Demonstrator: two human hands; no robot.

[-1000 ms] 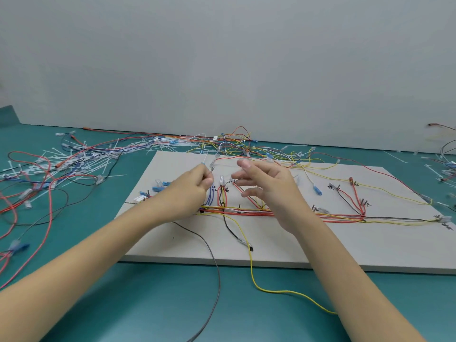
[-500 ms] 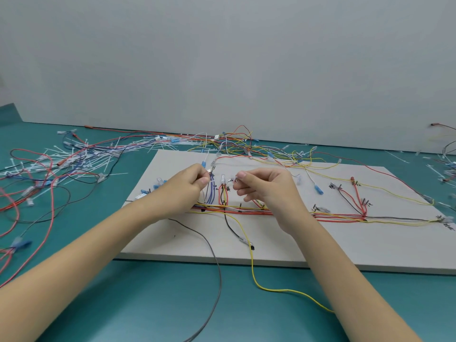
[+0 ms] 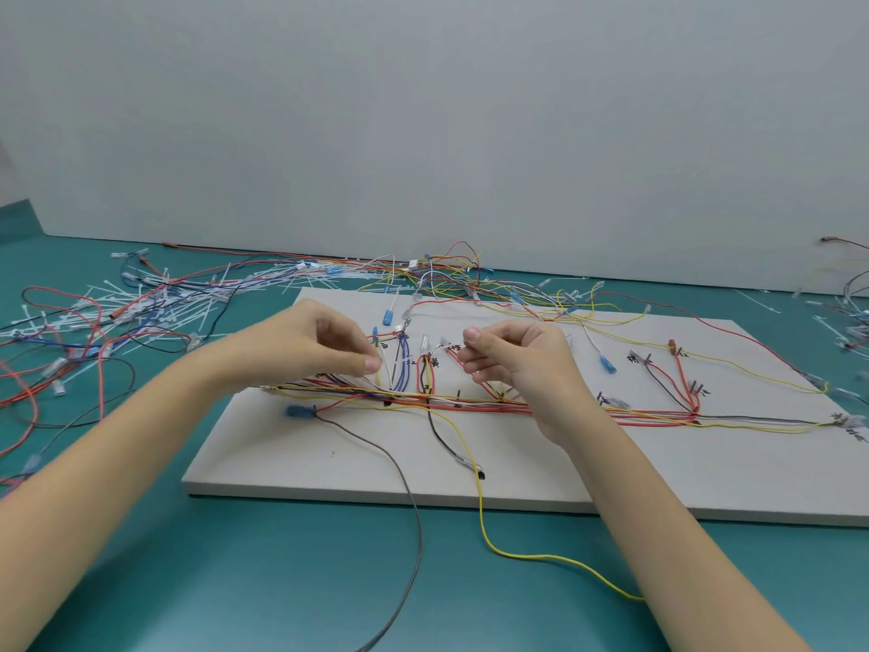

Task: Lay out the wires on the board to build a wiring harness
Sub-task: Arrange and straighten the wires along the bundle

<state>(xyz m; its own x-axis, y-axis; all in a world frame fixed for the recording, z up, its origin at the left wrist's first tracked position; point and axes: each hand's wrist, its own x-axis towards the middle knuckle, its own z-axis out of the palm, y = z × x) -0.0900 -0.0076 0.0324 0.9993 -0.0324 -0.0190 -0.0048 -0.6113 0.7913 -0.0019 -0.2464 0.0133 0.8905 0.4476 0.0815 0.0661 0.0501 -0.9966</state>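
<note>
A white board lies on the teal table. A bundle of red, yellow and black wires runs along its middle, with short branches rising to marked spots. My left hand hovers over the bundle's left part, thumb and forefinger pinched together at a thin white wire; the hand is blurred. My right hand is curled beside it and pinches a clear-tipped wire end. A yellow wire and a grey wire trail off the board's front edge.
A blue terminal lies at the board's left edge. Loose wires and white cable ties are heaped on the table at the left and behind the board. More wires lie at the far right. A grey wall stands behind.
My right hand's fingers went from spread to curled into a pinch. My left hand shifted slightly left and down, off the terminal it held, which uncovered the blue terminal.
</note>
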